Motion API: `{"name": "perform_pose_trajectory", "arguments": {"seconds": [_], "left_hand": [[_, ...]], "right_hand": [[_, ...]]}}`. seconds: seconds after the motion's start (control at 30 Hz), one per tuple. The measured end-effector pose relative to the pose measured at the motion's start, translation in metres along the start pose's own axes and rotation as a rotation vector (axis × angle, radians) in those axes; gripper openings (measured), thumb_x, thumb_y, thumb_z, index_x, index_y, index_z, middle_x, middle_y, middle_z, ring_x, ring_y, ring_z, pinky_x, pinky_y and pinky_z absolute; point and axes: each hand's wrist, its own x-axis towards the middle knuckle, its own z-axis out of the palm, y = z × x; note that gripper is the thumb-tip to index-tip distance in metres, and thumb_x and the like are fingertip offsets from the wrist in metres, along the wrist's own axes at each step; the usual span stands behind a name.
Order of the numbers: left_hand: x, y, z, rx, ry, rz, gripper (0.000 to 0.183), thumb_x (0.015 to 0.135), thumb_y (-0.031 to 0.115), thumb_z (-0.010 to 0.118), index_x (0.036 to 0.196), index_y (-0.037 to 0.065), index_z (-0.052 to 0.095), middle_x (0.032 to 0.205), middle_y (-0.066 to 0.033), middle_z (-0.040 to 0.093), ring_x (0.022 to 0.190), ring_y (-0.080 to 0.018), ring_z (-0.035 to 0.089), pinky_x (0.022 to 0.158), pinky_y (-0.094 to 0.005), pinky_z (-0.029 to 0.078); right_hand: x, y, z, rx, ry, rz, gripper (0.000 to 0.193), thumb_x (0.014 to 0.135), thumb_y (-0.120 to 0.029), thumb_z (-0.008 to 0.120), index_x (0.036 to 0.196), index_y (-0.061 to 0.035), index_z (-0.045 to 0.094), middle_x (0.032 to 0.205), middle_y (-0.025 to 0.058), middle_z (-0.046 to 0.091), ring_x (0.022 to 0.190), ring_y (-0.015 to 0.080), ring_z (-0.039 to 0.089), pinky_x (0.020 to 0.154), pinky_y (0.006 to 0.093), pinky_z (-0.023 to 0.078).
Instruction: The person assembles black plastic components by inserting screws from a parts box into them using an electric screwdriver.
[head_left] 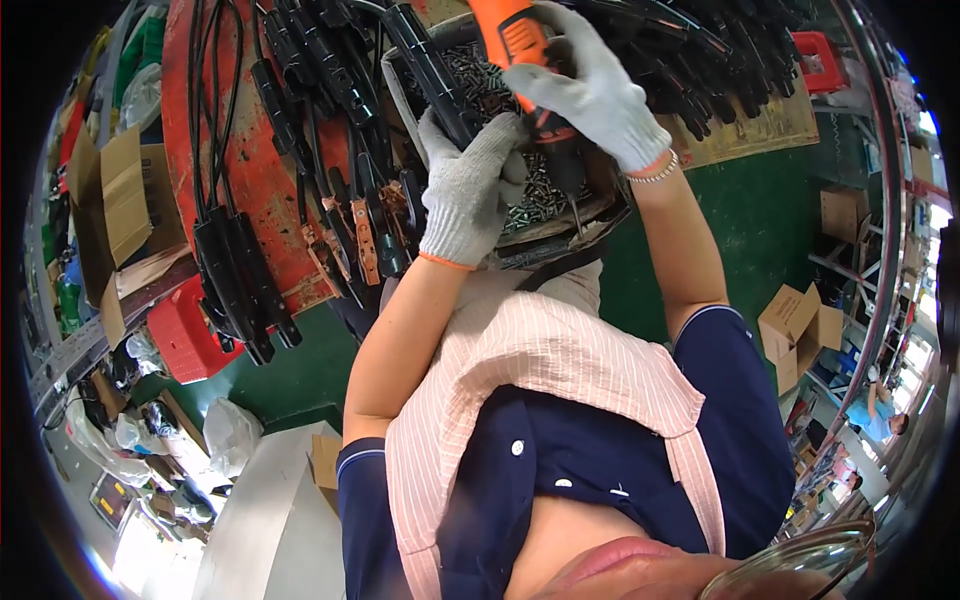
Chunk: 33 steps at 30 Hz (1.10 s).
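My left hand, in a white knit glove, is closed around the lower end of a long black plastic housing. In my right hand, also gloved, is an orange and black power screwdriver. Its dark chuck and thin bit point down past my left fingers, apart from the housing. Beneath both hands sits an open box full of small metal screws. My left fingertips are partly hidden behind the glove and the housing.
Black housings with cables lie on the worn red bench at left; several more black parts are piled at right. Red stools and cardboard boxes stand around. Another person is far off at right.
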Motion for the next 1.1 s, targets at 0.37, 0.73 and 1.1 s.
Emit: {"name": "perform_pose_trajectory", "arguments": {"seconds": [0.37,0.73,1.1], "left_hand": [[-0.003,-0.006,-0.010,-0.101,-0.025,0.063,0.065,0.086,0.050,0.068,0.124,0.014,0.030,0.082,-0.0019,0.050,0.055,-0.0090,0.050,0.040,-0.0200,0.034],[-0.001,-0.007,-0.012,-0.016,-0.033,0.049,0.079,0.082,0.022,0.077,0.138,0.011,0.023,0.081,-0.0025,0.054,0.055,-0.0082,0.052,0.042,-0.0204,0.040],[0.001,-0.009,-0.001,-0.022,0.116,0.120,0.051,0.085,0.014,0.073,0.121,0.011,0.038,0.061,0.0014,0.050,0.045,-0.0068,0.044,0.037,-0.0203,0.028]], "right_hand": [[-0.056,-0.043,-0.086,1.095,0.327,-0.388,0.051,0.089,-0.009,0.057,0.137,-0.0147,0.040,0.142,0.0133,0.042,0.095,0.0189,0.051,0.070,0.0400,0.049],[-0.080,-0.032,-0.051,0.886,0.544,-0.102,0.055,0.086,-0.012,0.060,0.136,-0.0134,0.038,0.075,0.0047,0.046,0.063,0.0156,0.043,0.061,0.0293,0.043],[-0.082,-0.005,-0.037,0.726,0.513,-0.158,0.053,0.093,-0.016,0.058,0.137,-0.0032,0.031,0.084,0.0167,0.064,0.066,0.0314,0.065,0.061,0.0472,0.056]]}}
